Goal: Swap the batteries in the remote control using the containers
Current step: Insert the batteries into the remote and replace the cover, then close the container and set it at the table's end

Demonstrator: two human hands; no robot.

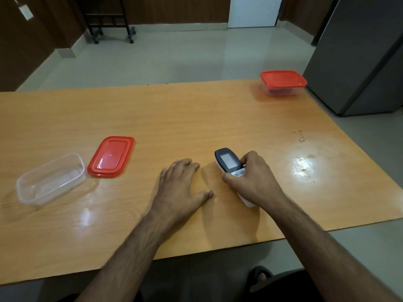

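On the table (152, 118), your right hand (253, 179) grips the remote (227, 161) while your left hand (181, 188) lies open, so the remote may slip when you turn it.

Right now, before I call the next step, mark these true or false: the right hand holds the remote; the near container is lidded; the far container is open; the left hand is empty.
1. The right hand grips the remote. True.
2. The near container has its lid on. False: it is open, and its red lid lies beside it on the table.
3. The far container is open. False: a red lid covers it.
4. The left hand holds nothing. True: it rests flat on the table.
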